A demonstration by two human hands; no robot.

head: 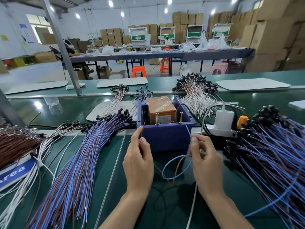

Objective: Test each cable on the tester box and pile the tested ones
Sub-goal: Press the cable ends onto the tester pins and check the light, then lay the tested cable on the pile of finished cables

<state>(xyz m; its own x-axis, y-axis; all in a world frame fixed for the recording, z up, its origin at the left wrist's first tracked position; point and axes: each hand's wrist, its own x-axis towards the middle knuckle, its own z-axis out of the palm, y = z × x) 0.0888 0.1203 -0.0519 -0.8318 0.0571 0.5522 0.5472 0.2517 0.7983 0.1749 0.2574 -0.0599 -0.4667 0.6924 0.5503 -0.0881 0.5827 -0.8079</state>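
Observation:
The tester box (165,138) is a blue plastic case with an orange unit inside and two upright screws on its near rim. My left hand (139,164) pinches the brown wire end and holds it up at the box's left front corner. My right hand (205,161) pinches the blue wire end, which points up toward the right screw (181,117). The rest of this cable (173,169) hangs in a loop between my hands. A big pile of blue and brown cables (79,162) lies left of the box; another pile (270,156) lies on the right.
A white power strip with a white charger (224,119) and an orange plug sits right of the box. White-and-brown cable bundles (196,95) lie behind it. A brown bundle (16,144) and a blue sign lie far left. A metal post (66,52) rises at the back left.

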